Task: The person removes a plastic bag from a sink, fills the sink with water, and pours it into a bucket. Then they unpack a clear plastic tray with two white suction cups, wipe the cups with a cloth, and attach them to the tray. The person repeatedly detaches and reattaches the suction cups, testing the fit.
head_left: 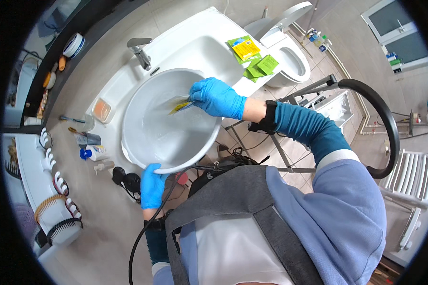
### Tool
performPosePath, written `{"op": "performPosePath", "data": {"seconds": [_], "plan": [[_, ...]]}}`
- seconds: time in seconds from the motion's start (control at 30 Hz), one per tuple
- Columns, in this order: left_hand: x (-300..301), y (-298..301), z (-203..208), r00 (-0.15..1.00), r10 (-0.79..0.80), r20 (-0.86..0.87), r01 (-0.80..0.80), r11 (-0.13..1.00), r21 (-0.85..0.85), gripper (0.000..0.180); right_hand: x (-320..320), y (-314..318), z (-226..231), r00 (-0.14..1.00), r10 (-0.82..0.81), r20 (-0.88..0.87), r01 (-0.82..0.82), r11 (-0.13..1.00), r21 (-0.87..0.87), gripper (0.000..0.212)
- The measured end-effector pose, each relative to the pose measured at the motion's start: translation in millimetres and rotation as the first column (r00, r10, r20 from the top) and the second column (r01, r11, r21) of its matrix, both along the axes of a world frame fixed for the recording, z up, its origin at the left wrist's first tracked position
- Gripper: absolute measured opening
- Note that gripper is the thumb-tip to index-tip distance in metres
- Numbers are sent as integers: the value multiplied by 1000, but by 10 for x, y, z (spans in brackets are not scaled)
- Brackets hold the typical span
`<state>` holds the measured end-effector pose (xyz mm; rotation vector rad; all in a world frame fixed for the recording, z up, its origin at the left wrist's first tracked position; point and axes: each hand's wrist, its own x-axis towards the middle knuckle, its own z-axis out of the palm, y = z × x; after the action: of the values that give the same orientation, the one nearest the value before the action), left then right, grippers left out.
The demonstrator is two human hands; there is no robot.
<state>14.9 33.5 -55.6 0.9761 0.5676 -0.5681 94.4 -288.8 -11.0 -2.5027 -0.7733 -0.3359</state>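
Note:
A large round white plastic basin (137, 111) rests partly over the white sink. My left hand (152, 186), in a blue glove, grips the near left part of its rim. Above the basin's far right side, my gloved right hand (217, 97) pinches a small yellow and silvery sachet (179, 107), tilted down toward the inside. Whether anything pours from it is too small to tell. The basin's inside looks pale, perhaps with clear water in it. On the counter to the right lie a yellow packet (245, 48) and several green sachets (267, 65).
Behind the basin stands a chrome tap (140, 53) on the sink (195, 50). A soap dish (101, 110), a cup and bottles (94, 153) line the left edge. The toilet (290, 61) is at the far right. A metal frame with a curved black handle (390, 118) stands to my right.

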Motion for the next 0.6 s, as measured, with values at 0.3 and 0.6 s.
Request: {"op": "performPosePath", "data": {"seconds": [0.3,0.6], "plan": [[-3,-13,13,999,35,13,-33,993,-115,41,-38,-377,37,985,-133,-105,165,895,414,17],[33,-14,34,1000,14,-5,-14,1000,21,38,262,-1797,-373,701,-229,-675,698,30,715,24]]}}
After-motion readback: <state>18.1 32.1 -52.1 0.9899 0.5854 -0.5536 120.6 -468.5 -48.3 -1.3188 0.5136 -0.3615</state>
